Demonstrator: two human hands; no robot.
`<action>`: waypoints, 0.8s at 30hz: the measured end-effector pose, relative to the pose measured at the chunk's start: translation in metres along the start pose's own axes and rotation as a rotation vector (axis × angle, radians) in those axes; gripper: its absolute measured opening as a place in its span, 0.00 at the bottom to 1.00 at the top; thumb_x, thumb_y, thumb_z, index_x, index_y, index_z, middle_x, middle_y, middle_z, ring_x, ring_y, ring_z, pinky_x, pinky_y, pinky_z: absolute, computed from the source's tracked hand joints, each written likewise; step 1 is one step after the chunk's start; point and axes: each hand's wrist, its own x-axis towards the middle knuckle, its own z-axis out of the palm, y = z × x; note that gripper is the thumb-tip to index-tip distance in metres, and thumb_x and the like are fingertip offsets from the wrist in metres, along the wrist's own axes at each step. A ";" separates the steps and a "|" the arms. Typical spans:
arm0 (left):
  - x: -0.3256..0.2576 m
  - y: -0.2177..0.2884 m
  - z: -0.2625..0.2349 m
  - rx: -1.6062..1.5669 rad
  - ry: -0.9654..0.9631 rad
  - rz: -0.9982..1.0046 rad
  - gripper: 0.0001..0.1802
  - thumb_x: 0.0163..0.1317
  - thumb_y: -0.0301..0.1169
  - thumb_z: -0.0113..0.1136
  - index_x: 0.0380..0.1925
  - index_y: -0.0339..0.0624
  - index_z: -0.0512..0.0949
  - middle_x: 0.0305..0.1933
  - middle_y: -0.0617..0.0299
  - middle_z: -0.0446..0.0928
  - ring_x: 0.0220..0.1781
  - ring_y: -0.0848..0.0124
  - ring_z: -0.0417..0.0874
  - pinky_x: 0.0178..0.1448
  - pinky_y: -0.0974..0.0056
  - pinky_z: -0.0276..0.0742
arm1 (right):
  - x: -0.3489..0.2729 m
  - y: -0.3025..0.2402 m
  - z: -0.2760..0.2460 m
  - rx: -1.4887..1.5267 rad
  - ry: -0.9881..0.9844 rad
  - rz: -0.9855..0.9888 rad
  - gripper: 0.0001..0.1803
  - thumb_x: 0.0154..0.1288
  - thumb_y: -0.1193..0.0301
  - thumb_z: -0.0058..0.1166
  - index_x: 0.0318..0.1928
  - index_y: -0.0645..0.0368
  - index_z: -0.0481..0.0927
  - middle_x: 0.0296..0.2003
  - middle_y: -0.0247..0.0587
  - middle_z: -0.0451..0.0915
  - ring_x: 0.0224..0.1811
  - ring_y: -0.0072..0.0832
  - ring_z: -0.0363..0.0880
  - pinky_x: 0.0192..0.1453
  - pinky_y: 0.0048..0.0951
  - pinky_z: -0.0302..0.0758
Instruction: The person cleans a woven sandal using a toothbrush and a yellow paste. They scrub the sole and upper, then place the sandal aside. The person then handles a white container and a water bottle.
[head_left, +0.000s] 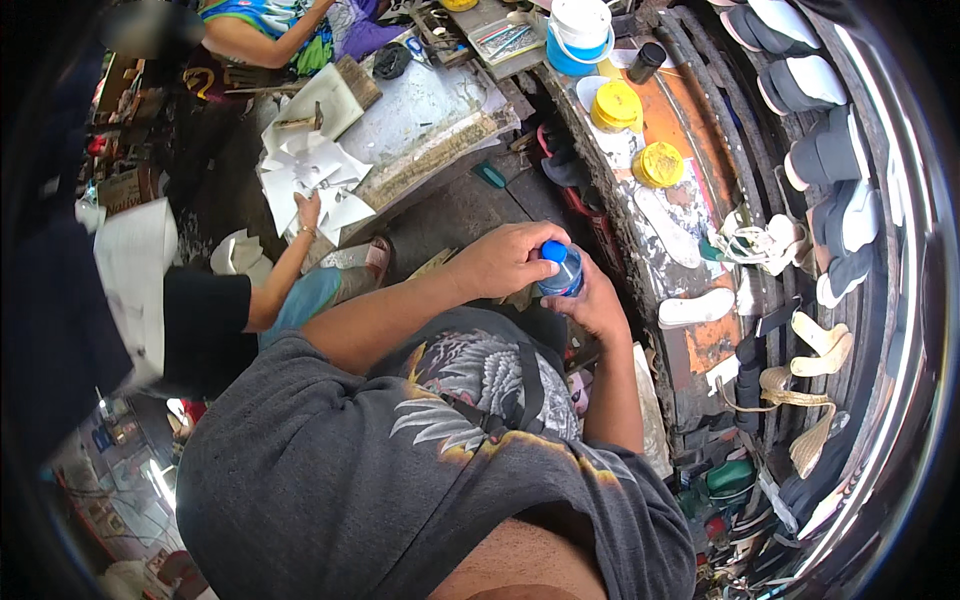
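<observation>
In front of my chest stands a clear plastic bottle (566, 280) with a blue cap (553, 251). My right hand (600, 303) is closed around the bottle's body from the right side. From the left, my left hand (503, 260) closes its thumb and fingers at the cap and neck. The cap sits on the bottle's mouth, though whether it is loose cannot be told. My fingers hide part of the bottle.
On my right, a workbench (682, 115) carries yellow tubs (658, 165), a white-and-blue bucket (578, 38) and shoe soles (697, 308). Shoes (828, 150) line a rack beyond. At left, another person's hand (308, 212) touches white cut sheets (315, 170) by a low table (430, 120).
</observation>
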 end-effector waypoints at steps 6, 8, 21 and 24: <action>-0.021 0.027 0.034 0.083 0.066 -0.017 0.21 0.67 0.33 0.66 0.58 0.39 0.77 0.44 0.50 0.84 0.44 0.61 0.86 0.52 0.58 0.81 | -0.035 -0.003 -0.024 -0.166 -0.025 -0.058 0.50 0.39 0.69 0.80 0.68 0.59 0.73 0.58 0.49 0.82 0.60 0.42 0.82 0.66 0.37 0.76; -0.026 0.031 0.043 0.196 0.098 0.009 0.22 0.67 0.36 0.65 0.58 0.40 0.77 0.49 0.47 0.84 0.49 0.53 0.87 0.54 0.53 0.81 | -0.043 -0.007 -0.029 -0.242 -0.013 -0.079 0.50 0.39 0.69 0.80 0.68 0.58 0.74 0.57 0.49 0.82 0.59 0.43 0.82 0.66 0.37 0.76; -0.083 0.046 0.077 0.420 0.202 -0.184 0.20 0.68 0.43 0.62 0.55 0.46 0.78 0.46 0.48 0.86 0.48 0.49 0.87 0.52 0.49 0.82 | -0.056 0.006 -0.018 -0.285 -0.234 -0.132 0.45 0.40 0.69 0.77 0.65 0.59 0.76 0.52 0.49 0.85 0.54 0.41 0.85 0.61 0.36 0.79; -0.101 0.039 0.081 0.383 0.326 -0.212 0.20 0.68 0.43 0.63 0.55 0.47 0.78 0.45 0.48 0.86 0.48 0.48 0.87 0.51 0.49 0.83 | -0.044 -0.001 -0.012 -0.351 -0.340 -0.189 0.45 0.40 0.70 0.77 0.65 0.60 0.76 0.51 0.50 0.86 0.53 0.38 0.86 0.61 0.36 0.79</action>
